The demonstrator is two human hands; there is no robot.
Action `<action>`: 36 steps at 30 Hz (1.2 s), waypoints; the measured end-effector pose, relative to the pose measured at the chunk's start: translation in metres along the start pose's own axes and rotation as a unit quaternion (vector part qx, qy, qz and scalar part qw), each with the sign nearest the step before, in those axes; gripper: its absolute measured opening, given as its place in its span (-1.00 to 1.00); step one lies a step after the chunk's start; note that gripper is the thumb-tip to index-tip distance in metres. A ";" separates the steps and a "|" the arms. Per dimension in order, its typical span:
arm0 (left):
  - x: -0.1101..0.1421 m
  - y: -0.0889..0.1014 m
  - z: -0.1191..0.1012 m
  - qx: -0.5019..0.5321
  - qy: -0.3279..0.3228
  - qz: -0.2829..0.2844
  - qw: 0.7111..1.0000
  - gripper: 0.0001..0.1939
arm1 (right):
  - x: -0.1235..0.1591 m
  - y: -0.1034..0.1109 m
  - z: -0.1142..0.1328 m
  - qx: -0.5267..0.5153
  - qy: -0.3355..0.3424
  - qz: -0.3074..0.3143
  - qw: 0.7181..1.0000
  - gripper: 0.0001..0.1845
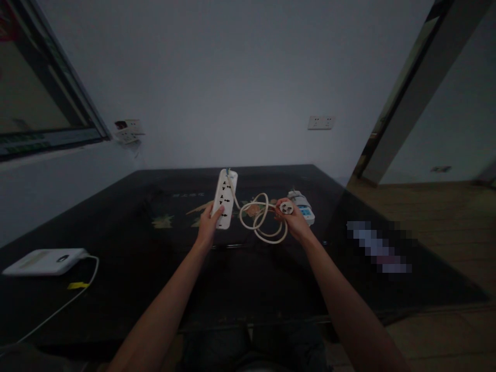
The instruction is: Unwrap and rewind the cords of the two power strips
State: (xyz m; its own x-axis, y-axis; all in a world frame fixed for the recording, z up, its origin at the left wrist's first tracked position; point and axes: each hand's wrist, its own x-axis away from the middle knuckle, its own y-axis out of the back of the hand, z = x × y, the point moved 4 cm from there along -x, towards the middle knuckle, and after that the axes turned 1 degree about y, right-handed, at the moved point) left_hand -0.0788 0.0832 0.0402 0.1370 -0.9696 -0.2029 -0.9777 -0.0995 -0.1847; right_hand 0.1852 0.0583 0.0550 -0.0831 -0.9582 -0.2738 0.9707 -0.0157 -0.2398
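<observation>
Near the middle of the view, my left hand (pixel 208 222) grips the lower left side of a white power strip (pixel 228 194), thumb across its face. The strip is tilted up with its sockets facing me. From its top end a loosely looped white cord (pixel 259 227) runs to my right hand (pixel 296 219). My right hand is closed around the cord's round plug (pixel 287 207), whose face points toward me. Just behind that hand, a second white power strip (pixel 307 212) with a blue part and a grey wrapped cord lies on the table, partly hidden by my fingers.
The dark glossy table (pixel 248 289) carries a flower pattern. At its left lies a white power bank (pixel 46 262) with a cable and a yellow tag (pixel 78 285). A pixelated item (pixel 377 248) sits at right. Wall sockets (pixel 321 122) are on the wall behind.
</observation>
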 end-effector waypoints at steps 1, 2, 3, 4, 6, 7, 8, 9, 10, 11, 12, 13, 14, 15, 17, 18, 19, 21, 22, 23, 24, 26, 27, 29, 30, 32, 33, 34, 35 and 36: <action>0.000 0.000 0.000 -0.004 0.001 0.001 1.000 -0.51 | 0.000 0.000 0.000 -0.002 0.000 -0.005 1.000 -0.70; 0.000 -0.001 0.000 -0.008 0.001 0.003 1.000 -0.51 | 0.000 0.000 0.000 -0.004 -0.001 -0.012 1.000 -0.69; 0.001 -0.001 0.000 -0.013 0.000 0.004 1.000 -0.51 | 0.000 0.001 0.000 -0.007 -0.004 -0.021 1.000 -0.69; 0.001 -0.002 0.000 -0.018 -0.001 0.006 1.000 -0.51 | -0.001 0.002 -0.001 -0.012 -0.007 -0.032 0.999 -0.68; 0.002 -0.004 -0.002 -0.029 -0.005 0.011 1.000 -0.51 | -0.002 0.005 -0.004 -0.025 -0.015 -0.061 0.998 -0.66; 0.003 -0.004 -0.002 -0.035 -0.009 0.014 0.999 -0.51 | -0.003 0.008 -0.006 -0.033 -0.018 -0.077 0.996 -0.64; 0.003 -0.005 -0.003 -0.042 -0.012 0.018 0.999 -0.50 | -0.004 0.011 -0.008 -0.041 -0.021 -0.094 0.995 -0.63; 0.004 -0.006 -0.004 -0.049 -0.015 0.023 0.998 -0.49 | -0.005 0.014 -0.009 -0.049 -0.022 -0.110 0.993 -0.63; 0.004 -0.007 -0.004 -0.057 -0.019 0.029 0.998 -0.48 | -0.006 0.018 -0.011 -0.057 -0.023 -0.125 0.990 -0.62; 0.005 -0.008 -0.004 -0.065 -0.023 0.036 0.997 -0.47 | -0.007 0.021 -0.012 -0.065 -0.023 -0.138 0.988 -0.62; 0.005 -0.009 -0.005 -0.075 -0.028 0.044 0.996 -0.47 | -0.008 0.024 -0.013 -0.073 -0.021 -0.150 0.986 -0.63; 0.005 -0.009 -0.005 -0.085 -0.033 0.051 0.995 -0.47 | -0.008 0.027 -0.014 -0.081 -0.019 -0.160 0.984 -0.63; 0.005 -0.010 -0.005 -0.096 -0.040 0.057 0.993 -0.48 | -0.009 0.030 -0.014 -0.089 -0.015 -0.169 0.981 -0.63; 0.005 -0.011 -0.006 -0.106 -0.047 0.062 0.991 -0.49 | -0.009 0.032 -0.014 -0.097 -0.011 -0.177 0.979 -0.63; 0.007 -0.012 -0.008 -0.126 -0.061 0.074 0.987 -0.52 | -0.010 0.036 -0.015 -0.111 0.001 -0.190 0.975 -0.64; 0.007 -0.013 -0.009 -0.136 -0.068 0.081 0.985 -0.54 | -0.011 0.037 -0.015 -0.116 0.007 -0.196 0.974 -0.64; 0.008 -0.014 -0.011 -0.145 -0.075 0.088 0.983 -0.55 | -0.011 0.039 -0.015 -0.121 0.013 -0.201 0.972 -0.64; 0.011 -0.016 -0.015 -0.159 -0.088 0.100 0.978 -0.56 | -0.013 0.042 -0.017 -0.125 0.026 -0.212 0.969 -0.65; 0.012 -0.016 -0.016 -0.166 -0.095 0.108 0.976 -0.56 | -0.013 0.044 -0.017 -0.125 0.033 -0.218 0.967 -0.65; 0.013 -0.017 -0.017 -0.176 -0.105 0.119 0.971 -0.57 | -0.014 0.045 -0.018 -0.124 0.039 -0.224 0.966 -0.64; 0.015 -0.018 -0.018 -0.189 -0.116 0.133 0.966 -0.57 | -0.014 0.047 -0.018 -0.122 0.046 -0.229 0.965 -0.64; 0.018 -0.020 -0.018 -0.222 -0.140 0.164 0.951 -0.57 | -0.015 0.050 -0.018 -0.117 0.059 -0.238 0.962 -0.64; 0.021 -0.021 -0.018 -0.243 -0.153 0.183 0.940 -0.57 | -0.016 0.050 -0.017 -0.113 0.065 -0.240 0.962 -0.64; 0.026 -0.025 -0.016 -0.287 -0.180 0.222 0.914 -0.56 | -0.015 0.048 -0.014 -0.103 0.074 -0.236 0.963 -0.64; 0.029 -0.028 -0.015 -0.312 -0.193 0.243 0.898 -0.57 | -0.015 0.045 -0.012 -0.097 0.077 -0.230 0.965 -0.64; 0.035 -0.033 -0.014 -0.363 -0.217 0.282 0.861 -0.59 | -0.013 0.037 -0.008 -0.080 0.081 -0.209 0.971 -0.65; 0.037 -0.035 -0.013 -0.386 -0.226 0.293 0.845 -0.59 | -0.012 0.032 -0.006 -0.069 0.083 -0.197 0.974 -0.65; 0.039 -0.037 -0.012 -0.405 -0.230 0.300 0.832 -0.58 | -0.010 0.028 -0.004 -0.056 0.088 -0.184 0.977 -0.66; 0.040 -0.038 -0.011 -0.420 -0.232 0.302 0.824 -0.58 | -0.009 0.023 -0.002 -0.041 0.094 -0.172 0.980 -0.68; 0.041 -0.038 -0.011 -0.430 -0.232 0.301 0.819 -0.57 | -0.008 0.019 0.000 -0.025 0.102 -0.160 0.982 -0.69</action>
State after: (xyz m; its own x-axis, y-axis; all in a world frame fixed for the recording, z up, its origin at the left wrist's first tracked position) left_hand -0.0375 0.0447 0.0493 -0.5606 -0.7315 -0.3881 -0.6135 0.0521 0.7880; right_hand 0.2046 0.0657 0.0522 -0.4293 -0.8297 -0.3567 0.8763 -0.2870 -0.3870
